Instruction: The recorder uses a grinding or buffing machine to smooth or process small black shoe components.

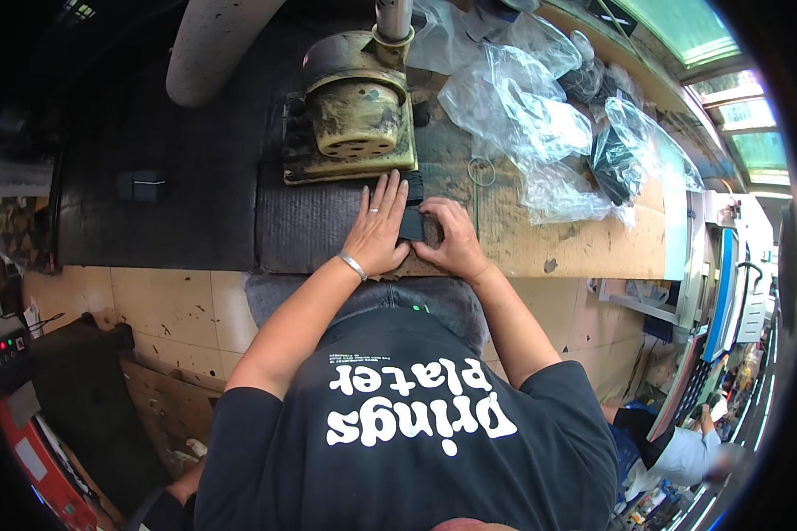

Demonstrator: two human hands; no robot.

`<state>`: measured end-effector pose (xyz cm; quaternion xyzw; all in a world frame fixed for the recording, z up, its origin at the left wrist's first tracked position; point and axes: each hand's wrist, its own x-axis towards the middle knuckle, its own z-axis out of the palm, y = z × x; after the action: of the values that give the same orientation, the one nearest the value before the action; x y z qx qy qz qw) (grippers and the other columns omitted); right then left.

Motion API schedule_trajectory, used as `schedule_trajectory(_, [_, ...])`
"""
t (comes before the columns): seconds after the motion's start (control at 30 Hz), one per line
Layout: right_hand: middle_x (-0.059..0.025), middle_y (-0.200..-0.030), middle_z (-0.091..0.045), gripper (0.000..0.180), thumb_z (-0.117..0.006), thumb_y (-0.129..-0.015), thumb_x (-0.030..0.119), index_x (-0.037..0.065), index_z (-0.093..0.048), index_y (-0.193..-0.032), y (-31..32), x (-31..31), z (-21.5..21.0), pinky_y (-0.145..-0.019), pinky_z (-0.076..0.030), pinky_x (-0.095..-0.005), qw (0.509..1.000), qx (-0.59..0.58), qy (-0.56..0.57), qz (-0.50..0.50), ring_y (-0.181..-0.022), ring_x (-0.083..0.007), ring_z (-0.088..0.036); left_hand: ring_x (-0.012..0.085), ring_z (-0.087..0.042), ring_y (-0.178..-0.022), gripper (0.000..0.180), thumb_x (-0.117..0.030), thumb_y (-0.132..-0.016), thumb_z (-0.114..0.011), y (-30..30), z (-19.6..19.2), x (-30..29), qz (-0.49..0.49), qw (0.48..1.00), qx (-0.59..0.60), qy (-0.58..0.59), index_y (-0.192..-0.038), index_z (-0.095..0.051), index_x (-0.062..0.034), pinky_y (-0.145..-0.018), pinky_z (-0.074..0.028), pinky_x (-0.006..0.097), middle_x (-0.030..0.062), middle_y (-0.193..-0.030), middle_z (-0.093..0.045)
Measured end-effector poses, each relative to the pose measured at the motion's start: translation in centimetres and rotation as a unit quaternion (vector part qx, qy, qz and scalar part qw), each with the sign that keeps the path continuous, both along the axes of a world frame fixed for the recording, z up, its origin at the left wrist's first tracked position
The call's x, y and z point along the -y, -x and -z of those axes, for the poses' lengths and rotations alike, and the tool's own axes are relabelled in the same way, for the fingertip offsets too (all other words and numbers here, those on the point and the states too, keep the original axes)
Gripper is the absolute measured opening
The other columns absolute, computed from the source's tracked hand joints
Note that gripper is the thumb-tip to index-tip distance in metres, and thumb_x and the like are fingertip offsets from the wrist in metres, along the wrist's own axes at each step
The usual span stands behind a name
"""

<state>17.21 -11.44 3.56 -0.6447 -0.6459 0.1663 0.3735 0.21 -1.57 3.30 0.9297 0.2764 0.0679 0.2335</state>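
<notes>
A small stack of thin, dark flat pieces (412, 223) lies on the cardboard-covered bench between my two hands. My left hand (378, 232), with a bracelet at the wrist and a ring, lies flat along the stack's left side, fingers stretched out and held close together. On the other side, my right hand (456, 239) curls its thumb and fingers around the stack's right end. More dark ribbed pieces (413, 187) sit just beyond, against the base of a worn yellowish metal machine (359, 119). My left fingertips reach close to that base. The exact kind of the pieces cannot be made out.
Crumpled clear plastic bags (531, 115), some with dark contents, cover the back right. A thin ring-shaped band (482, 172) lies nearer. At left sits a small dark block (142, 186); a pale thick pipe (211, 57) hangs above. Another person (682, 447) is at far right.
</notes>
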Motion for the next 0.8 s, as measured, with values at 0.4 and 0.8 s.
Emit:
schedule_trajectory(0.4, [-0.0215, -0.134, -0.051, 0.068, -0.071, -0.075, 0.006, 0.0, -0.044, -0.136, 9.1, -6.0, 1.0, -0.105, -0.04, -0.0407, 0.98, -0.091, 0.042, -0.17, -0.126, -0.038, -0.047, 0.0385, -0.05, -0.121, 0.069, -0.003, -0.073, -0.069, 11.6, -0.7, -1.6, -0.081, 0.993, 0.087, -0.018, -0.136, -0.044, 0.0039, -0.108, -0.037, 0.045, 0.0212, -0.126, -0.053])
schedule_trajectory(0.8, [-0.028, -0.159, -0.003, 0.092, -0.037, -0.07, -0.007, -0.007, 0.006, -0.151, 13.5, -6.8, 3.1, -0.12, -0.006, -0.0361, 0.929, -0.329, 0.088, -0.145, -0.15, -0.0338, -0.001, 0.0466, -0.016, -0.144, 0.066, -0.002, -0.083, -0.047, 9.7, 1.6, -0.1, -0.187, 0.98, 0.026, -0.057, -0.144, -0.026, 0.013, -0.119, -0.02, 0.049, 0.0321, -0.153, -0.018])
